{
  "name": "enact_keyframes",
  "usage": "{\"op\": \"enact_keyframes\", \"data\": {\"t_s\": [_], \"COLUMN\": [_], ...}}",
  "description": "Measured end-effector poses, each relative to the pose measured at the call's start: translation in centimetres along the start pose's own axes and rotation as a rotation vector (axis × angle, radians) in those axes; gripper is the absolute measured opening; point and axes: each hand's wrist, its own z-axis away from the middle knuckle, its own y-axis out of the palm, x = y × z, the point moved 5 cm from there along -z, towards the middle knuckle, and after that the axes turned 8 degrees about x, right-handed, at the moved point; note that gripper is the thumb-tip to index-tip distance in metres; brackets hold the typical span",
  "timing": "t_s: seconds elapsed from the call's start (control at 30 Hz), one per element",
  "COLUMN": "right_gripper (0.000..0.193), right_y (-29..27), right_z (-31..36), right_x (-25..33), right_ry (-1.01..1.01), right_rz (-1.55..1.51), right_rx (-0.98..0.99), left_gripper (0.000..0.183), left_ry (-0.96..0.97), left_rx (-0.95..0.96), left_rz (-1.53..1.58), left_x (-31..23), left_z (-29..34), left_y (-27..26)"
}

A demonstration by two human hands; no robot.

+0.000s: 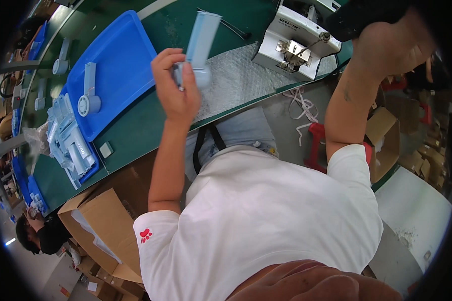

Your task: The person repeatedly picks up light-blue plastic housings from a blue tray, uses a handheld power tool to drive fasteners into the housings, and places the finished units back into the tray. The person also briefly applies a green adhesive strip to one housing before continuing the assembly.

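My left hand [178,83] is closed around the round end of a light blue plastic piece [202,40], shaped like a handheld fan, whose flat handle points up and away. My right hand [394,47] grips a black electric screwdriver [356,20]. The screwdriver's thin bit reaches down to the metal front of a white screw feeder [291,42]. Whether a screw sits on the tip is too small to tell. Bubble wrap [236,75] covers the table between my left hand and the feeder.
On the green table [128,135], a large blue tray [125,55] carries a similar light blue piece [89,95]. Several light blue panels [70,140] fill a smaller blue tray beside it. Cardboard boxes [105,231] stand below, left. A red stool [316,145] is right. Another person [42,233] sits far left.
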Motion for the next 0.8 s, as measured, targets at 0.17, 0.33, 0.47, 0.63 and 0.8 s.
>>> {"op": "enact_keyframes", "data": {"t_s": [0.17, 0.33, 0.47, 0.63, 0.8], "right_gripper": [0.055, 0.071, 0.078, 0.076, 0.073], "right_y": [-0.3, -2.9, -4.7, -1.7, 0.2], "right_z": [1.5, 3.3, 5.0, 5.7, 5.5], "right_x": [-1.2, -4.0, -4.4, -4.2, -5.2], "right_ry": [-0.04, 0.423, 0.42, 0.367, 0.367], "right_rz": [0.211, -0.025, -0.269, -0.226, -0.206], "right_rx": [0.005, -0.094, -0.015, 0.001, 0.038], "left_gripper": [0.023, 0.031, 0.033, 0.038, 0.047], "left_ry": [-0.005, -0.061, -0.077, -0.045, -0.03], "left_rx": [0.167, 0.235, 0.315, 0.328, 0.338], "left_rz": [0.006, -0.079, 0.001, 0.02, 0.087], "left_x": [-0.2, 0.6, -0.2, -1.0, -1.4], "left_z": [2.3, 4.2, 4.6, 4.7, 5.4], "left_y": [3.4, 3.4, 3.8, 4.1, 4.3]}}
